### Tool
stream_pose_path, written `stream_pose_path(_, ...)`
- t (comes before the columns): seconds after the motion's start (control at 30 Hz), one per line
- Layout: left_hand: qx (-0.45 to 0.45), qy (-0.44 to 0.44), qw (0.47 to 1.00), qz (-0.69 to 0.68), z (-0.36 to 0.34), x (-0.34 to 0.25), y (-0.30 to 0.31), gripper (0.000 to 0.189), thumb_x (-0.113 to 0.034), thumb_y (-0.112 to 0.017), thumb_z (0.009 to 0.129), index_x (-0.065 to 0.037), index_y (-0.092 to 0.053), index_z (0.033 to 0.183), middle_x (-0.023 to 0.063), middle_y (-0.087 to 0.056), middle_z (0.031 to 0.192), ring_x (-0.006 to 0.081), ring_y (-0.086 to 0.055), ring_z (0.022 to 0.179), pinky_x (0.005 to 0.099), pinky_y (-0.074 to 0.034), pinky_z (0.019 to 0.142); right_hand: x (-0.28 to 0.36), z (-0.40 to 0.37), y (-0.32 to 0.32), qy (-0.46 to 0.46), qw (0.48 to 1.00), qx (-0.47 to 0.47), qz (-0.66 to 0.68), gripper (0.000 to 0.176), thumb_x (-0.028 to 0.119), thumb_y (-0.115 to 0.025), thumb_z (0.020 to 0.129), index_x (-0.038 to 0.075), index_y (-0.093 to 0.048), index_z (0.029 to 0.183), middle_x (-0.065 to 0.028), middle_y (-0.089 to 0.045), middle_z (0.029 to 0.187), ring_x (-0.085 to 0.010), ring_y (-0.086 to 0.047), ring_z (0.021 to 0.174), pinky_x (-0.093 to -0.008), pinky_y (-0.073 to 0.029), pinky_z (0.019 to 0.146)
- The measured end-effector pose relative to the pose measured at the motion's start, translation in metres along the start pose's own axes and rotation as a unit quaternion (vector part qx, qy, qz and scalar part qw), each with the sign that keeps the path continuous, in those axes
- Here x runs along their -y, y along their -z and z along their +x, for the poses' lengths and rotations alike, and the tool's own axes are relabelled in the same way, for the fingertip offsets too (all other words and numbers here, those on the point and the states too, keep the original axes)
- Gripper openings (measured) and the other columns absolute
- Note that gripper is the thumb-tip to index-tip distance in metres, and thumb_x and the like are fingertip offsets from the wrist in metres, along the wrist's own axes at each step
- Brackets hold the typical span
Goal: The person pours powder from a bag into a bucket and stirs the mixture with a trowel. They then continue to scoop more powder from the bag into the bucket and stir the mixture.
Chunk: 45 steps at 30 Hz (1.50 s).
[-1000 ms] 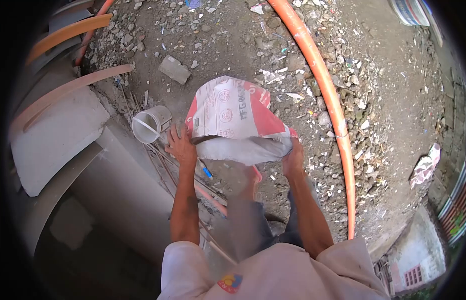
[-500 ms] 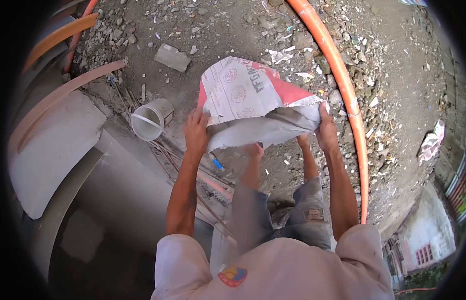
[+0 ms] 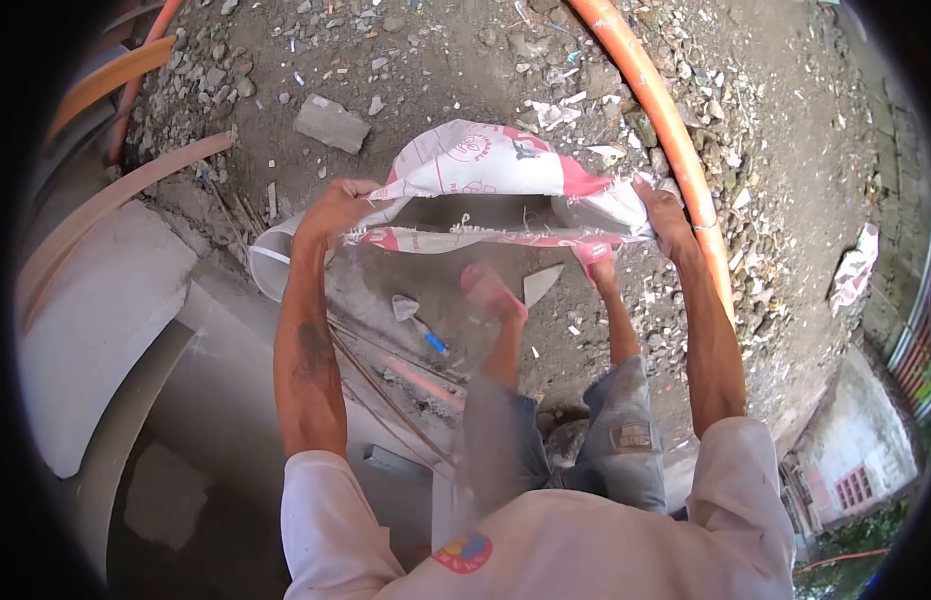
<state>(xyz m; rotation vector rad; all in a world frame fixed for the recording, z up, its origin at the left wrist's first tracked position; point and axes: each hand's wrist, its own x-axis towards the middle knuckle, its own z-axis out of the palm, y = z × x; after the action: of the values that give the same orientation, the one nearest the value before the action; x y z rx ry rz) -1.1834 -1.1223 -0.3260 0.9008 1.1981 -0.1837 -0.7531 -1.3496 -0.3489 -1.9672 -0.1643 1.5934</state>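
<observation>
A white and red printed sack [image 3: 486,165] with frayed edges is stretched between my hands. Its mouth gapes towards me, showing a grey inside. My left hand [image 3: 338,208] is closed on the left end of the rim, slightly blurred. At the opposite end, the fingers of my right hand [image 3: 666,213] grip the edge. Below the sack, a trowel [image 3: 434,340] with a blue handle lies on the dirt near my feet in pink footwear. A white bucket [image 3: 273,265] stands beside my left forearm, which partly covers it.
An orange pipe [image 3: 651,90] curves along the right over rubble. A concrete block [image 3: 332,123] lies beyond the sack. On the left are a grey concrete wall [image 3: 246,360] and thin rods [image 3: 386,390]. A crumpled wrapper [image 3: 854,268] lies far right.
My hands have moved apart and pulled the sack's mouth wide. My left hand has shifted left and up, now in front of the bucket. The trowel and my feet have come into fuller view.
</observation>
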Motion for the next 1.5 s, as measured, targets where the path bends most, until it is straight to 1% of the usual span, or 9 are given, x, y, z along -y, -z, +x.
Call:
stream_pose_path(0.27, 0.052, 0.047, 0.993, -0.095, 0.019, 0.019, 0.032, 0.021, -0.005, -0.072, 0.08, 0.002, -0.069, 0.099, 0.0066, -0.07, 0.087, 0.0084, -0.063, 0.07, 0.0226, -0.05, 0.063, -0.008, 0.011, 0.012, -0.139, 0.986, 0.082, -0.044, 0.056, 0.041, -0.066, 0.086, -0.011, -0.062, 0.106, -0.0177, -0.067, 0.1, -0.0201, -0.064, 0.087, -0.0296, -0.049, 0.079)
stream_pose_path(0.4, 0.013, -0.023, 0.996, 0.086, 0.004, -0.003, 0.019, 0.044, -0.011, -0.076, 0.076, 0.002, -0.061, 0.115, 0.0094, -0.067, 0.1, 0.0141, -0.063, 0.084, 0.0283, -0.05, 0.076, -0.023, 0.009, 0.003, -0.118, 0.987, 0.082, 0.068, 0.057, 0.041, -0.063, 0.088, -0.009, -0.058, 0.115, -0.0156, -0.066, 0.106, -0.0192, -0.064, 0.088, -0.0309, -0.052, 0.078)
stream_pose_path(0.57, -0.195, -0.301, 0.781, 0.512, -0.03, -0.052, -0.029, 0.069, -0.022, -0.079, 0.072, -0.005, -0.048, 0.131, 0.0133, -0.066, 0.108, 0.0309, -0.061, 0.102, 0.0389, -0.047, 0.089, -0.002, -0.02, -0.031, -0.108, 0.971, 0.095, 0.193, 0.056, 0.041, -0.061, 0.089, -0.009, -0.059, 0.113, -0.0154, -0.066, 0.105, -0.0199, -0.065, 0.089, -0.031, -0.052, 0.079)
stream_pose_path(0.6, -0.239, -0.289, 0.776, 0.507, -0.027, -0.055, -0.042, 0.054, -0.019, -0.071, 0.079, -0.007, -0.051, 0.128, 0.0151, -0.064, 0.109, 0.0367, -0.058, 0.104, 0.0406, -0.046, 0.089, 0.006, -0.029, -0.037, -0.107, 0.969, 0.094, 0.202, 0.056, 0.042, -0.061, 0.089, -0.009, -0.059, 0.113, -0.0157, -0.066, 0.106, -0.0199, -0.065, 0.09, -0.0311, -0.052, 0.08)
stream_pose_path(0.7, -0.176, -0.32, 0.824, 0.433, 0.005, -0.049, -0.048, 0.042, -0.014, -0.064, 0.085, -0.005, -0.053, 0.124, 0.0174, -0.064, 0.109, 0.0365, -0.058, 0.103, 0.0393, -0.046, 0.088, 0.006, -0.03, -0.042, -0.109, 0.968, 0.091, 0.206, 0.057, 0.042, -0.059, 0.091, -0.01, -0.058, 0.112, -0.017, -0.066, 0.106, -0.0201, -0.065, 0.09, -0.031, -0.051, 0.08)
stream_pose_path(0.9, -0.292, -0.313, 0.86, 0.276, 0.043, -0.041, -0.094, 0.028, -0.013, -0.061, 0.086, -0.004, -0.054, 0.112, 0.0214, -0.063, 0.098, 0.037, -0.061, 0.092, 0.0423, -0.047, 0.078, -0.006, -0.007, -0.036, -0.114, 0.977, 0.038, 0.178, 0.056, 0.044, -0.056, 0.092, -0.009, -0.06, 0.108, -0.0155, -0.066, 0.102, -0.0188, -0.065, 0.084, -0.0299, -0.051, 0.077)
stream_pose_path(1.03, -0.305, -0.207, 0.901, 0.227, 0.035, -0.027, -0.093, 0.029, -0.016, -0.064, 0.085, -0.004, -0.056, 0.109, 0.0203, -0.065, 0.093, 0.0338, -0.064, 0.085, 0.0399, -0.047, 0.075, -0.008, -0.003, -0.032, -0.112, 0.978, 0.032, 0.173, 0.056, 0.045, -0.054, 0.092, -0.008, -0.061, 0.105, -0.0145, -0.067, 0.096, -0.0173, -0.064, 0.079, -0.0287, -0.051, 0.073)
stream_pose_path(1.2, -0.167, -0.196, 0.965, 0.051, 0.049, -0.028, -0.078, 0.014, -0.008, -0.053, 0.09, 0.0, -0.065, 0.094, 0.0016, -0.065, 0.076, 0.0097, -0.055, 0.069, 0.0299, -0.046, 0.065, -0.017, 0.014, -0.019, -0.103, 0.988, 0.053, 0.098, 0.056, 0.045, -0.055, 0.092, -0.009, -0.061, 0.105, -0.0143, -0.067, 0.096, -0.0176, -0.063, 0.079, -0.0287, -0.051, 0.072)
stream_pose_path(1.5, -0.003, 0.053, 0.999, -0.002, 0.099, -0.058, -0.028, 0.02, -0.019, -0.072, 0.079, 0.0, -0.067, 0.079, 0.0046, -0.066, 0.072, 0.0107, -0.058, 0.058, 0.0252, -0.046, 0.055, -0.022, 0.05, 0.016, -0.231, 0.962, 0.144, 0.004, 0.053, 0.048, -0.06, 0.087, -0.003, -0.063, 0.104, -0.014, -0.065, 0.093, -0.0221, -0.063, 0.07, -0.0355, -0.051, 0.063)
